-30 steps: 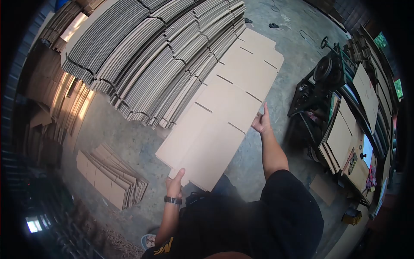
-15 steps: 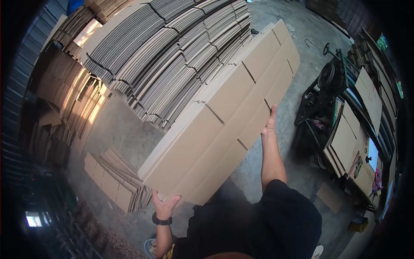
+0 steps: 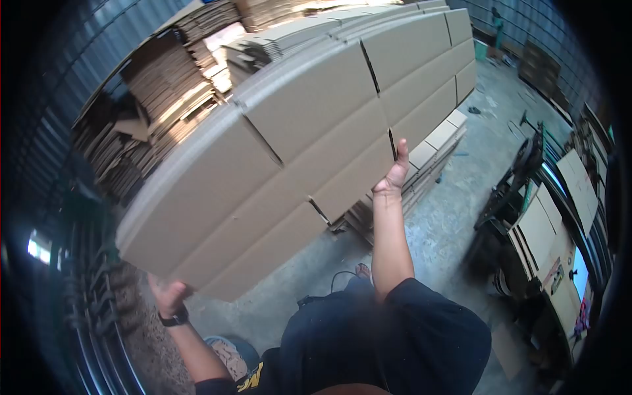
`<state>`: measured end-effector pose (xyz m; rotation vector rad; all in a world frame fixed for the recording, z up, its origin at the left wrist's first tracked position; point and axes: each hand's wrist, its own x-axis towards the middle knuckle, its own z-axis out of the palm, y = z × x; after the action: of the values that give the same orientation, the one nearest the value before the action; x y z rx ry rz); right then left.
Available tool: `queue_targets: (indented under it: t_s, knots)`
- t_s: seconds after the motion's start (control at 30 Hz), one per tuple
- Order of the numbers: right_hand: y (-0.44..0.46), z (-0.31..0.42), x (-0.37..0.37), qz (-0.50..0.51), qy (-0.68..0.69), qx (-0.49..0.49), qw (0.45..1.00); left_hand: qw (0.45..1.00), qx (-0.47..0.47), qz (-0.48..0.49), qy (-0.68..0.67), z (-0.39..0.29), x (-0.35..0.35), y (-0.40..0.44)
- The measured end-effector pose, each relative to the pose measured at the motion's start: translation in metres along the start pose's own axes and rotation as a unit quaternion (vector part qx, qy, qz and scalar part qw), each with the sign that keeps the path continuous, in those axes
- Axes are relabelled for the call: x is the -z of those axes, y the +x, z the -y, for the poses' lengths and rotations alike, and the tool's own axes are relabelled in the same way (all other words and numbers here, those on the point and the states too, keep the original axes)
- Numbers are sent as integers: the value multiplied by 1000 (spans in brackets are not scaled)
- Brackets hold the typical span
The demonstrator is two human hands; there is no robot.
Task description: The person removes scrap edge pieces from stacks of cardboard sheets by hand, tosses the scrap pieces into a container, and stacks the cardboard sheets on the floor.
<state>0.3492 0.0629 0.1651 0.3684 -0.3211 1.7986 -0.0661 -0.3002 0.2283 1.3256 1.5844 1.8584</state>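
A thick bundle of flat, slotted cardboard sheets (image 3: 296, 145) is held up tilted in front of me, its brown face toward me. My left hand (image 3: 170, 296), with a dark watch on the wrist, grips its lower left corner, thumb on the near side and fingers mostly hidden. Along the lower right edge, my right hand (image 3: 394, 174) holds the bundle near a slot, thumb pointing up and the other fingers hidden behind. Behind and below the bundle, part of the large cardboard stack (image 3: 434, 150) shows.
Piled cardboard (image 3: 161, 85) stands at the back left by a corrugated metal wall. On the right is a machine (image 3: 520, 171) beside a table with sheets (image 3: 540, 224). Metal bars (image 3: 99, 329) lie at the lower left, and a tub (image 3: 230, 352) sits near my left arm.
The bundle has come up from beside the large stack, closer to me and farther left, with both hands still on it. The view has tilted up and turned, showing more of the back wall.
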Motion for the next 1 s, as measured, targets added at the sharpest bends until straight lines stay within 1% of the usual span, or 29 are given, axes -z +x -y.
queue_targets:
  t_s: [0.03, 0.07, 0.1, 0.13, 0.17, 0.2, 0.23, 0.27, 0.3, 0.33, 0.37, 0.4, 0.43, 0.47, 0.5, 0.53, 0.57, 0.6, 0.63, 0.67, 0.7, 0.73, 0.77, 0.8, 0.87, 0.9, 0.93, 0.97, 1.0]
  knots:
    - [-5, -10, -22, 8, -2, 5, 1000, 1000, -8, -3, -25, -10, 24, -13]
    - [0, -34, -47, 26, -4, 6, 1000, 985, -76, -20, -153, -20, 47, -19]
    - [1, -56, -72, 43, -7, 4, 999, 957, -127, 77, -251, -61, 40, -20]
    - [-1, -77, -105, 32, 8, -17, 999, 882, -192, 236, -361, -23, 90, -27]
    - [-1, -99, -136, 32, 7, -23, 999, 765, -250, 395, -444, 30, 144, -37]
    - [-6, -121, -158, 27, 8, -23, 999, 892, -71, 43, -445, 57, 125, -102]
    - [-5, -142, -173, 14, 22, -41, 999, 935, 3, -44, -352, 63, 68, -115]
    - [-12, -166, -196, 7, -5, -27, 1000, 962, -48, 27, -269, 21, -13, -110]
    - [-22, -189, -217, 15, 5, -40, 999, 953, -9, 75, -293, 0, -49, -105]
    - [-34, -213, -237, 44, 14, -40, 998, 950, -52, 29, -306, -25, -79, -92]
    - [-46, -237, -244, 57, 17, -50, 997, 911, -113, 23, -395, -39, -85, -70]
    - [-63, -258, -254, 70, 9, -72, 995, 879, -143, -5, -455, -62, -80, -43]
    - [-80, -279, -264, 84, 4, -93, 992, 851, -182, -87, -485, -120, -84, -27]
    - [-94, -302, -263, 57, -9, -138, 989, 827, -184, -255, -466, -147, -68, -18]
    - [-95, -328, -234, 158, -83, -151, 972, 810, -198, -306, -460, -148, -41, -16]
    - [-112, -320, -232, 203, -172, -161, 950, 798, -207, -335, -456, -152, -16, -20]
    - [-113, -301, -214, 217, -307, -165, 912, 792, -210, -359, -448, -154, 10, -29]
    - [-98, -278, -167, 139, -370, -164, 904, 790, -224, -354, -447, -152, 38, -39]
    - [-78, -239, -148, 32, -538, -106, 836, 803, -232, -339, -432, -146, 64, -49]
    - [-55, -201, -107, -62, -238, -88, 965, 810, -242, -330, -419, -139, 87, -61]
    - [-42, -147, -93, -5, -233, -45, 971, 821, -231, -313, -417, -128, 109, -75]
    - [-29, -113, -76, 30, -275, 20, 961, 835, -216, -297, -410, -117, 131, -89]
    - [-24, -85, -78, 40, -166, -75, 982, 847, -219, -241, -421, -102, 150, -102]
    - [-35, -81, -105, 81, -199, -93, 972, 849, -212, -256, -410, -94, 156, -111]
    - [-37, -93, -105, 176, -270, -160, 933, 857, -189, -286, -385, -76, 167, -121]
    - [-34, -85, -40, 162, -296, -234, 912, 870, -162, -219, -411, -54, 187, -133]
    - [-60, -92, -12, 3, -441, -213, 872, 872, -149, -233, -403, -43, 196, -138]
    - [-81, -93, 46, -140, -417, -220, 870, 883, -103, -256, -380, -39, 204, -142]
    - [-103, -120, 28, -49, -412, -296, 860, 886, -65, -282, -362, -29, 209, -140]
